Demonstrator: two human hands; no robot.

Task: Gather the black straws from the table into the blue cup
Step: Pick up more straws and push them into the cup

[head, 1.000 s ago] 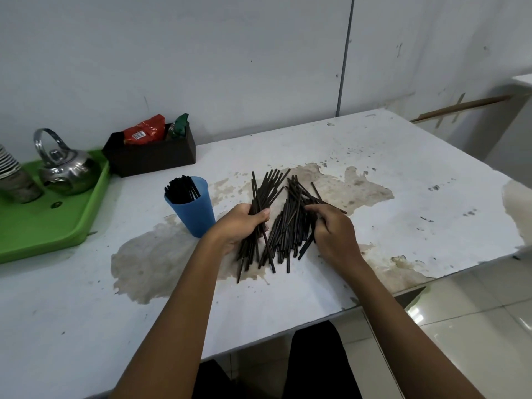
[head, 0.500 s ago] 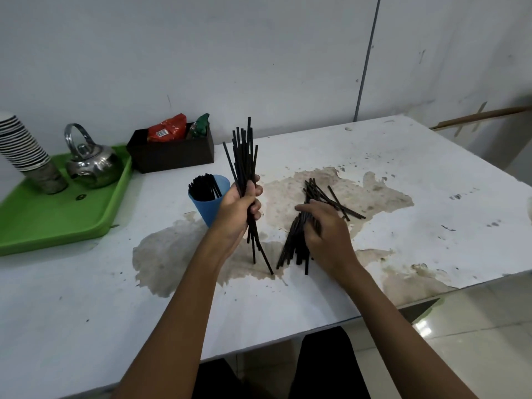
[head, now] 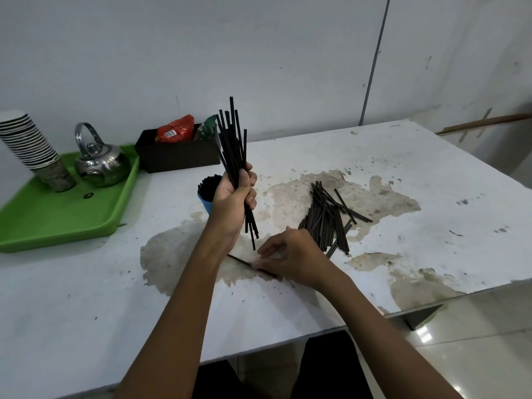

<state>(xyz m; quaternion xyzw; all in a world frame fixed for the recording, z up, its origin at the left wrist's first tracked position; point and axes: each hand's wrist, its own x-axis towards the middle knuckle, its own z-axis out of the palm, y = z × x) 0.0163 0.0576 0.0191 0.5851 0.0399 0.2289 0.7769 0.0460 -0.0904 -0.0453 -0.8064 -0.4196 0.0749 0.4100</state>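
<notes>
Left hand [head: 234,194], at the centre of the frame, is gripping a bundle of black straws [head: 234,145] upright, fingers curled round thin, stiff, matte sticks that are fanning out unevenly above the fist and poking out below it. Just behind that hand, the blue cup [head: 205,201] is standing on the table, smooth plastic, mostly hidden, its mouth already packed with dark straw ends. Right hand [head: 290,259], lower and to the right, is lying low on the tabletop with fingers stretched over a single straw [head: 241,262] lying slantwise; whether it is pinching the straw or only pressing it is unclear. Right of centre, a loose pile of straws [head: 328,217] is lying criss-crossed on the white table [head: 431,180], whose worn surface is showing rough brownish patches. At the left edge, a glossy green tray [head: 57,220] is carrying a shiny metal kettle [head: 100,162] and a ribbed stack of paper cups [head: 31,145]. Beside it, a dark rectangular box [head: 178,154] is holding crinkled red and green packets.
</notes>
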